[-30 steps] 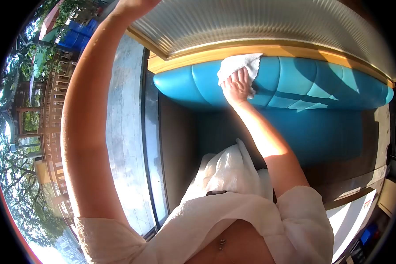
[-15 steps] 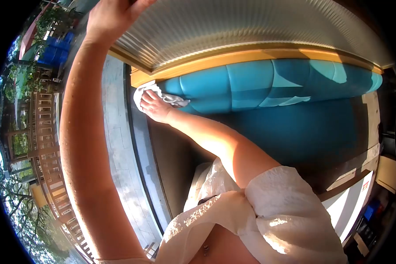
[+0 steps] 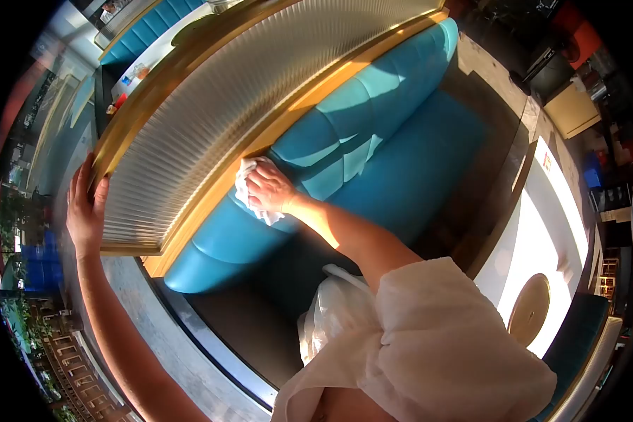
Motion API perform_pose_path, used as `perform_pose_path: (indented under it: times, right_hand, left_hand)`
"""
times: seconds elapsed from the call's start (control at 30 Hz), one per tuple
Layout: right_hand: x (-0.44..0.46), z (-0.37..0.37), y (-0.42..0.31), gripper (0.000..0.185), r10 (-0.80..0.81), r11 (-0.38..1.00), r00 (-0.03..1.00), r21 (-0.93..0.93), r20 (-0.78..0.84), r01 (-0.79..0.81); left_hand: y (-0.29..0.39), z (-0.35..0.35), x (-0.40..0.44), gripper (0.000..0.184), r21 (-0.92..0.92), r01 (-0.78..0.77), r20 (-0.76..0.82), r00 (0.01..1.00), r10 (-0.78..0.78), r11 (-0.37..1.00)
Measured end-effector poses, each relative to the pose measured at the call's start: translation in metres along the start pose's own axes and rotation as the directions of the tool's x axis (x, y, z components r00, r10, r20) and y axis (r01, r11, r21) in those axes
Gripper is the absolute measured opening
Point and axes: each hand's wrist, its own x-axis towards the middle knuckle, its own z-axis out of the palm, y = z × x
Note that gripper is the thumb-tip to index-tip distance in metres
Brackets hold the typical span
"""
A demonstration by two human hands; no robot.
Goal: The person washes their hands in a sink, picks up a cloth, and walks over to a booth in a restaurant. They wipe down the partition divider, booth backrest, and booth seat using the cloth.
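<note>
I see cloth [image 3: 243, 183] moved right from left end of blue back [image 3: 348, 116]. Right hand [image 3: 269, 188] holds it down, fingers half curled. Left hand [image 3: 86, 211], arm long, curls round wood rail [image 3: 132, 116] at left.

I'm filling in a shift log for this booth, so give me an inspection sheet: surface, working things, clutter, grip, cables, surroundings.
Surface: blue padded backrest, part sunlit, part shadowed; blue seat below it.
Working things: one white cloth, bunched against the backrest's top.
Clutter: small coloured items beyond the partition, too small to identify.
Grip: left hand grasps the partition's wooden frame; right hand lies over the cloth, though whether its fingers pinch it cannot be told.
Cables: nothing seen.
Surroundings: ribbed partition behind the backrest; white table at the right, bearing a round disc.
</note>
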Motion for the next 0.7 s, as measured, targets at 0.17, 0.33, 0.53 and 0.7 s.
perform_pose_path:
  times: [0.17, 0.33, 0.53, 0.7]
  right_hand:
    - [-0.008, -0.037, 0.094, 0.028, 0.287, 0.915, 0.946, -0.25, -0.148, -0.317]
    - [-0.005, -0.047, 0.149, 0.024, 0.495, 0.81, 0.818, -0.184, -0.291, -0.556]
    - [-0.021, -0.08, 0.249, 0.02, 0.518, 0.837, 0.792, 0.0, -0.323, -0.547]
    - [-0.031, -0.112, 0.324, 0.017, 0.372, 0.907, 0.897, -0.114, -0.239, -0.406]
  left_hand:
    - [-0.001, -0.002, 0.003, 0.048, 0.004, 0.012, 0.065, 0.998, -0.013, 1.0]
    - [-0.013, -0.003, 0.001, 0.045, -0.112, -0.001, 0.106, 0.994, 0.013, 0.994]
    - [-0.005, -0.002, 0.007, 0.043, -0.163, 0.051, 0.136, 0.99, -0.028, 0.985]
    - [-0.022, 0.021, 0.016, 0.043, -0.2, 0.375, 0.208, 0.919, -0.334, 0.905]
